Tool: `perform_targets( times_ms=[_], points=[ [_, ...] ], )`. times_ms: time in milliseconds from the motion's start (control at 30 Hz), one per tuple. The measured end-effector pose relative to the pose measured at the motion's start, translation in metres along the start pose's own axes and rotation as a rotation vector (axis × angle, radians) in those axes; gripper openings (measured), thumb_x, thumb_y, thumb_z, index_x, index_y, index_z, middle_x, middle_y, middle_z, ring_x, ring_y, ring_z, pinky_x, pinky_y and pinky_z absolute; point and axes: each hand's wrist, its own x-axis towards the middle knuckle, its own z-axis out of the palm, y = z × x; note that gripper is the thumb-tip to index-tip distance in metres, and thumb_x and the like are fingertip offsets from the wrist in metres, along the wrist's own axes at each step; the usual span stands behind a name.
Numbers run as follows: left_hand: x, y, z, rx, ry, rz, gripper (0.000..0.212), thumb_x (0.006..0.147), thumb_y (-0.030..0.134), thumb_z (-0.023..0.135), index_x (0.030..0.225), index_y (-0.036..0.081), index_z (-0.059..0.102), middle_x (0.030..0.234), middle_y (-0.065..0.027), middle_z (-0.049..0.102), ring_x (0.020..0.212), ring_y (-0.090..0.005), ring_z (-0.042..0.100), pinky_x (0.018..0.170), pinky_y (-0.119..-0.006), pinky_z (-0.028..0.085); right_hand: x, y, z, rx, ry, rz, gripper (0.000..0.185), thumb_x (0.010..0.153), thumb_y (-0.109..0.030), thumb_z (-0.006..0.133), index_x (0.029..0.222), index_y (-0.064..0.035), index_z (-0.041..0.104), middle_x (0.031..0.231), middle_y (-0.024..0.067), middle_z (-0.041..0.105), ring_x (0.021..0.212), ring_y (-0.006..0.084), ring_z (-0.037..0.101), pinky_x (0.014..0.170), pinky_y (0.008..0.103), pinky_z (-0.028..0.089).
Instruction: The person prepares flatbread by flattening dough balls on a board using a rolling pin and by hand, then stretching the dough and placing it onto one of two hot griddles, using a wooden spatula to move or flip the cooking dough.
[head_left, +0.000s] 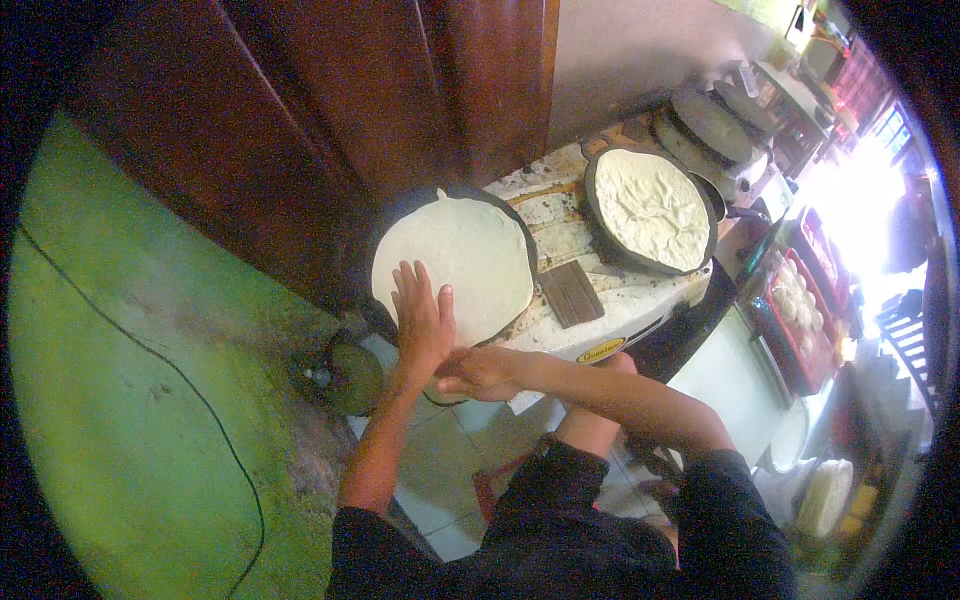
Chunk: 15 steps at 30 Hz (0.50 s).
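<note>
A thin round sheet of pale dough (480, 247) covers most of a dark round griddle (532, 251) at the left end of a white gas stove (551, 206). My left hand (424, 319) rests palm down on the dough's lower left part, fingers extended and thumb apart. Reaching across, my right hand (484, 371) is at the griddle's near edge, close to my left wrist. Its fingertips are partly hidden, so whether they pinch anything is unclear. A second dark griddle (619, 255) bears another dough sheet (652, 206), which is wrinkled and puffed.
Between the griddles lies a brown rectangular slab (571, 294). A rounded gas cylinder (349, 379) stands below left. On the right, a white tabletop (709, 360) adjoins a red tray (817, 371) of dough balls (796, 296). Stacked round pale sheets (825, 499) sit farther down. Dark wooden panelling (337, 97) rises behind.
</note>
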Motion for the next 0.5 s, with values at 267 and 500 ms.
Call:
perform_targets(
  times_ms=[267, 500],
  points=[
    [-0.014, -0.009, 0.022, 0.077, -0.195, -0.376, 0.077, 0.096, 0.038, 0.042, 0.143, -0.013, 0.01, 0.147, -0.0399, 0.004, 0.139, -0.0513, 0.003, 0.114, -0.055, 0.005, -0.019, 0.052, -0.03, -0.779, 0.333, 0.293, 0.06, 0.099, -0.045, 0.032, 0.137, 0.0004, 0.04, 0.144, 0.0194, 0.038, 0.137, 0.0281, 0.032, 0.114, 0.0549, 0.009],
    [0.018, -0.003, 0.006, 0.161, -0.145, -0.135, 0.072, 0.096, 0.039, 0.041, 0.142, -0.013, 0.019, 0.15, -0.0337, 0.007, 0.141, -0.0464, 0.007, 0.115, -0.052, 0.005, -0.029, 0.032, -0.006, -0.671, 0.332, 0.13, 0.054, 0.095, -0.04, 0.044, 0.133, -0.0029, 0.045, 0.142, 0.0184, 0.04, 0.133, 0.0324, 0.037, 0.11, 0.0546, 0.021]
  ],
)
